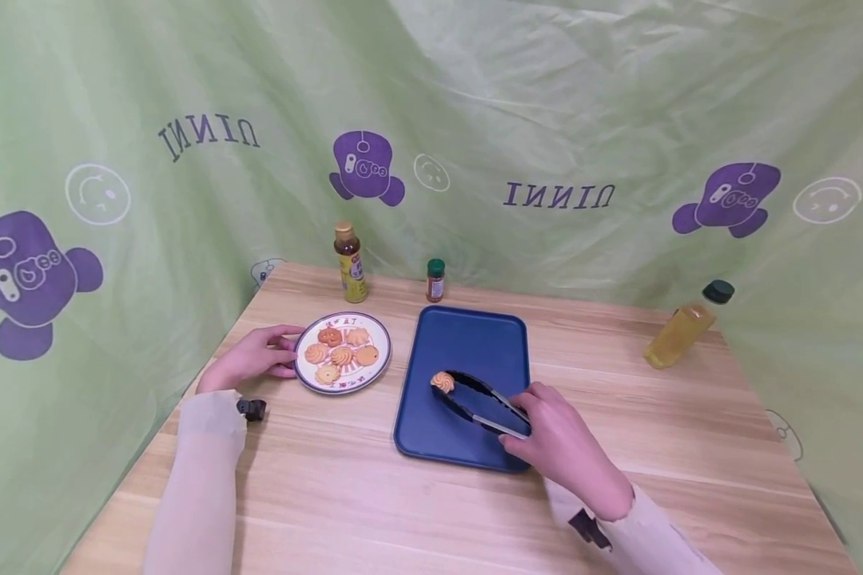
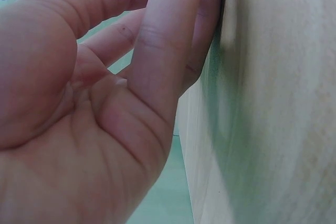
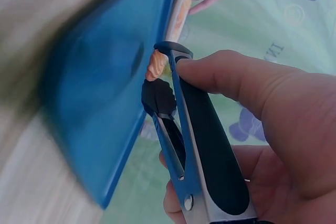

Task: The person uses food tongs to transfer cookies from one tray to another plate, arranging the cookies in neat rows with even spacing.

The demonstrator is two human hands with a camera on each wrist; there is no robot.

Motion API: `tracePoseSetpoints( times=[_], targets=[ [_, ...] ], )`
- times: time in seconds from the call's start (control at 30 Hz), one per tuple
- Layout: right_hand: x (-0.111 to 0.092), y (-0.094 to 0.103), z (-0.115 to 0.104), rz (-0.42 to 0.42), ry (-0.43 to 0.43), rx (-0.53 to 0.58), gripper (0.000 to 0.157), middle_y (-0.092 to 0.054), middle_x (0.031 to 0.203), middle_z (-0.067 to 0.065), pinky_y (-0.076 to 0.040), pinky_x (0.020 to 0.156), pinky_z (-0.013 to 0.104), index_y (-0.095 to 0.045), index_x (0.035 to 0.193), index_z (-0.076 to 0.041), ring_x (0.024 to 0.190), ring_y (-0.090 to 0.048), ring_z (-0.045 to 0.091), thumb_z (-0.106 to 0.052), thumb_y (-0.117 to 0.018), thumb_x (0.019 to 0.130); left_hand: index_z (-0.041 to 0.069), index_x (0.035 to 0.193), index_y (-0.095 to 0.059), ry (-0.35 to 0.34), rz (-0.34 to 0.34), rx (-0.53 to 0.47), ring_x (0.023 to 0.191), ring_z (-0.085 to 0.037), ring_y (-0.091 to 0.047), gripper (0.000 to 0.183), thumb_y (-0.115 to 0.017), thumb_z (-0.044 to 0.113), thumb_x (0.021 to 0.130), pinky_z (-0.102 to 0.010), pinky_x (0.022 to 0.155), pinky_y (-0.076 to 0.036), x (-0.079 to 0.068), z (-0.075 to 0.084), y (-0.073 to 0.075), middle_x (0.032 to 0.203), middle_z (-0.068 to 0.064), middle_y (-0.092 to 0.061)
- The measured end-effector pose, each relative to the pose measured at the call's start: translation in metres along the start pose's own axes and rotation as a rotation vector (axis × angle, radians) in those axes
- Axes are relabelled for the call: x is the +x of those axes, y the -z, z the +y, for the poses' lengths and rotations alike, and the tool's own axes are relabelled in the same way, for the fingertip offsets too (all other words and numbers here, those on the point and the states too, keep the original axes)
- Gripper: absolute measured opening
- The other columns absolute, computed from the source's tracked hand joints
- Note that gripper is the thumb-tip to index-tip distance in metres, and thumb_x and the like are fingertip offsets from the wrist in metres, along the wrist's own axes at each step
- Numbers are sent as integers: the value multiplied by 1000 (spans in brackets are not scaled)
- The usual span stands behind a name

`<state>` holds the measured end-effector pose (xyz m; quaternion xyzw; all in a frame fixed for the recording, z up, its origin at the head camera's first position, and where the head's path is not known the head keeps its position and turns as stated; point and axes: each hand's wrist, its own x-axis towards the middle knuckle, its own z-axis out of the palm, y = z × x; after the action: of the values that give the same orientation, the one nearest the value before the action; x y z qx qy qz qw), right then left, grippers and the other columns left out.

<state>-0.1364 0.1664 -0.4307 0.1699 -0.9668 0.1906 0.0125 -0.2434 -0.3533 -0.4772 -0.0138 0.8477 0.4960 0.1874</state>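
My right hand (image 1: 564,439) grips a pair of tongs (image 3: 210,145), metal with black grips and black tips. Between the tips is a swirled cookie (image 1: 442,382), held over the blue tray (image 1: 471,339). At the left, my left hand (image 1: 262,355) holds the near-left rim of a round white plate (image 1: 374,382) with a dark edge. Several cookies (image 1: 341,355) lie on that plate. In the left wrist view the fingers (image 2: 163,40) bend toward the rim, and most of the plate is out of sight.
Behind the plate stands a sauce bottle (image 1: 352,267) with a yellow label. A small green-capped jar (image 1: 435,281) is behind the tray. On the right, a bottle of yellow liquid (image 1: 679,335) stands near the wooden table's far edge. A green printed curtain (image 1: 475,96) surrounds the table (image 1: 316,495).
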Motion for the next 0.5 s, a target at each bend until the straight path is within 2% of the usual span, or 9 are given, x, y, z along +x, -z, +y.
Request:
tracePoseSetpoints(
  times=[0.17,0.37,0.5],
  targets=[
    [20,-8,-19,-17,40,22,43,-67,101,5,-56,74,33,-81,118,-1,88,-56,18,-25,-96,85,-1,173,-34,-15,7,-5,97,-16,-76,64,-59,6,115,-30,87,-74,-1,0,-3,146,-31,-52],
    [42,-19,-44,-47,89,59,45,-69,103,4,-60,77,36,-82,118,-2,92,-58,20,-28,-97,85,-6,171,-34,-63,-22,-56,98,-17,-76,63,-60,1,113,-31,89,-74,-2,-2,-6,142,-32,-51],
    [59,-25,-61,-74,153,82,46,-72,108,8,-63,82,40,-82,121,-1,96,-61,23,-29,-95,88,-5,170,-37,-68,8,-40,94,-16,-76,62,-60,0,113,-30,86,-75,-1,-3,-5,139,-31,-53]
  ],
)
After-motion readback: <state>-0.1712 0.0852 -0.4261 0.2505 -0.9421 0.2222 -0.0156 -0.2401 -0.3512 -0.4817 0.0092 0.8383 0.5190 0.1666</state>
